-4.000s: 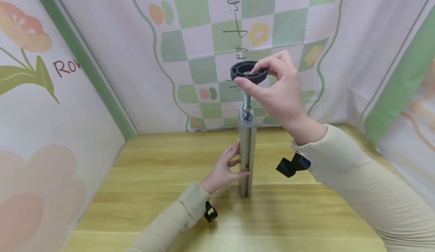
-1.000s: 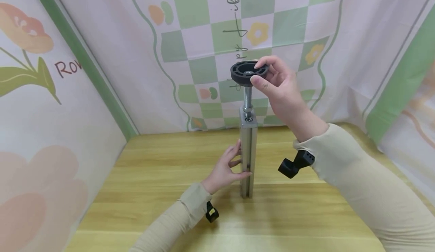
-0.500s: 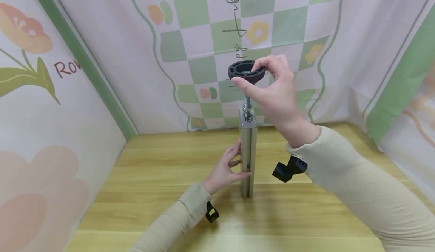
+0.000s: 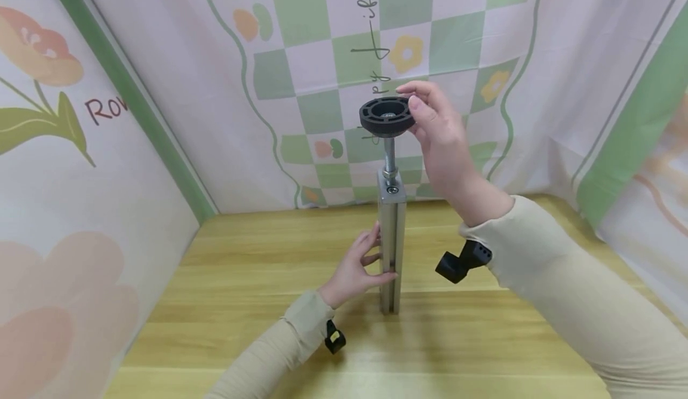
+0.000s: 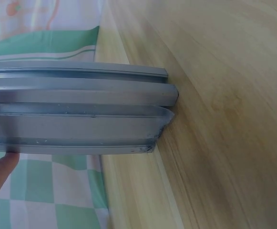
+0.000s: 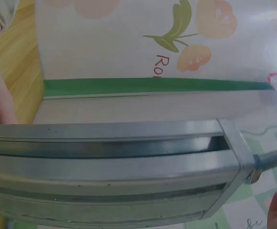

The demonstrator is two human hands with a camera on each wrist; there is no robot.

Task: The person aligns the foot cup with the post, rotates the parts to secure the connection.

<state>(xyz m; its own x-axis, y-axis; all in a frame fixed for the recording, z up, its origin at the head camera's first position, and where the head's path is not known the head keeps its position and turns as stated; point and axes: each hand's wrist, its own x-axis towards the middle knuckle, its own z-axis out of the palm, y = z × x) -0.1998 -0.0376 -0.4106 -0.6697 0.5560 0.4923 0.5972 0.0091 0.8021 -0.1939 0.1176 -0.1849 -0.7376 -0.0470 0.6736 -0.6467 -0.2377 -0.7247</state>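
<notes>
A slotted aluminium profile (image 4: 392,249) stands upright on the wooden table, with an end plate (image 4: 392,191) on top. Out of the plate rises a threaded rod (image 4: 389,155) with a nut, carrying a round black levelling foot (image 4: 384,125). My left hand (image 4: 352,272) holds the profile low down from the left, thumb across its front and fingers behind. At the foot's right rim is my right hand (image 4: 443,136); its thumb lies along the rim and its forefinger reaches out behind. In the left wrist view, the profile's lower end (image 5: 128,109) meets the tabletop.
The wooden table (image 4: 258,249) runs back to a green and white checked cloth (image 4: 303,64). A printed cloth wall (image 4: 80,166) stands on the left, another on the right. Black camera mounts sit at both wrists, the right one (image 4: 457,264) hanging beside the profile.
My right thumb and forefinger reached across the foot half a second ago; now the thumb has swung to its right rim and the forefinger has straightened. The left hand and profile stay put.
</notes>
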